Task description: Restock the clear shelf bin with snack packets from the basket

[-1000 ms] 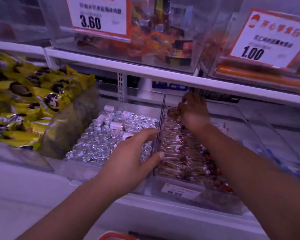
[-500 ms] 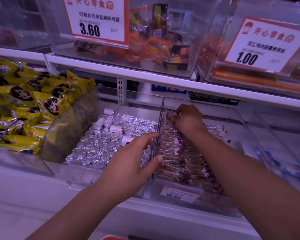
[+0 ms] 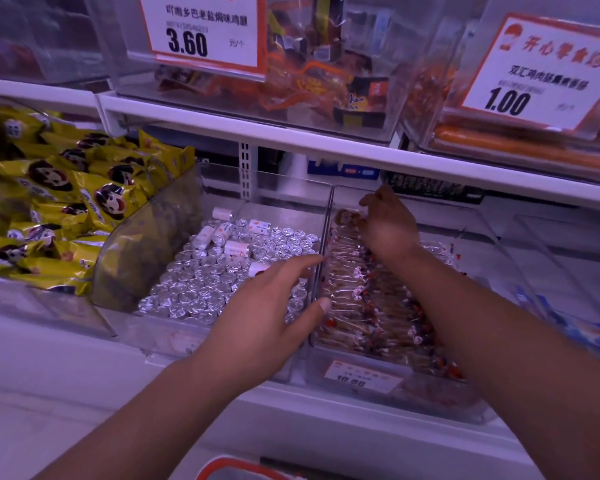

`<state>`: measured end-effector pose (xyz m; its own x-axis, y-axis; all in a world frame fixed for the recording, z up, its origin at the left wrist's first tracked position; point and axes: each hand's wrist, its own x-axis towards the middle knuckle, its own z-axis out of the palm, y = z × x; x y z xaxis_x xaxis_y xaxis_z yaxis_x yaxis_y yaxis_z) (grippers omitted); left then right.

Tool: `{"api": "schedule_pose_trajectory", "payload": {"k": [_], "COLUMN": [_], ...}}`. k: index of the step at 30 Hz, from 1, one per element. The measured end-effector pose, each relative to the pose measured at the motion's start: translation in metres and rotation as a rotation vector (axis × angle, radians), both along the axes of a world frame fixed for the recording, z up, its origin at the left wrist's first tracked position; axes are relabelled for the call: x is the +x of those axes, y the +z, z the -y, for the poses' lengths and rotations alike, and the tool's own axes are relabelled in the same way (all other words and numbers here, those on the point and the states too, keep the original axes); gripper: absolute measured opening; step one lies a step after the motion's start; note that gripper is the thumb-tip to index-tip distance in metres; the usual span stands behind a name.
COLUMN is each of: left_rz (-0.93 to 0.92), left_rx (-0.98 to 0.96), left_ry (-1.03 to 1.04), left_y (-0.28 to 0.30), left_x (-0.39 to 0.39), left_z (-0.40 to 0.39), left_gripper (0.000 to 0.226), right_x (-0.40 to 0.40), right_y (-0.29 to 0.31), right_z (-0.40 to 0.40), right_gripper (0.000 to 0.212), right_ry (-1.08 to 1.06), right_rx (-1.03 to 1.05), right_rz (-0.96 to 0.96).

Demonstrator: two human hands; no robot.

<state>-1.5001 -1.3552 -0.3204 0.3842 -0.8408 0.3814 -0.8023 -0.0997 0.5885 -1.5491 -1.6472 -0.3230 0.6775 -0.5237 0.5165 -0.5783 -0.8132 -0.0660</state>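
Clear shelf bin [image 3: 478,237], lower shelf, holding snack packets [image 3: 371,299] laid in 1 row running front to back, each long axis set across the bin, left to right. Right hand [image 3: 388,226] is placed at the rear packet, fingers curled on it; a true pinch cannot be told. Left hand [image 3: 264,317] is spread, fingers straight against the bin's left wall. Recommended: bin steadied, rear packet pressed flush and parallel. Basket [image 3: 236,471] rim is seen at bottom edge

L hand [image 3: 267,317] flat, fingers spread, R hand [image 3: 388,226] fingers curled
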Motion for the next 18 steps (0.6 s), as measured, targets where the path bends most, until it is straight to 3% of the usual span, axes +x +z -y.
{"api": "schedule_pose_trajectory", "payload": {"k": [3,7,9,10,12,14,16,18], "left_rz": [0.150,0.370,0.414,0.399,0.293,0.164,0.160,0.230], "left_rx": [-0.064,-0.302,-0.249,-0.133,0.290,0.793,1.129,1.237], "left_ry": [0.005,-0.071,-0.179,-0.260,-0.415,-0.491,-0.507,-0.521], "left_y": [0.009,0.000,-0.034,-0.059,-0.118,-0.175,-0.221,-0.253], "left_x": [-0.008,-0.026,-0.038,-0.047,-0.065,-0.078,-0.084,-0.093], "left_z": [-0.012,-0.049,-0.078,-0.095,-0.133,-0.172,-0.204,-0.221], "left_gripper": [0.048,0.027,0.023,0.022,0.026,0.037,0.046,0.048], "right_x": [-0.016,-0.076,-0.120,-0.142,-0.185,-0.216,-0.226,-0.229], "right_y": [0.019,0.043,0.030,0.010,-0.052,-0.134,-0.218,-0.287], "right_z": [-0.018,-0.087,-0.146,-0.178,-0.244,-0.296,-0.324,-0.339], "right_gripper": [0.036,0.027,0.019,0.017,0.015,0.019,0.046,0.066], "right_ry": [-0.024,0.159,0.367,0.480,0.687,0.729,0.536,0.355], "right_rx": [0.117,0.133,0.073,0.080,0.275,0.600,0.911,1.061], "right_rz": [0.101,0.406,0.528,0.505,0.262,-0.206,-0.809,-1.125]}}
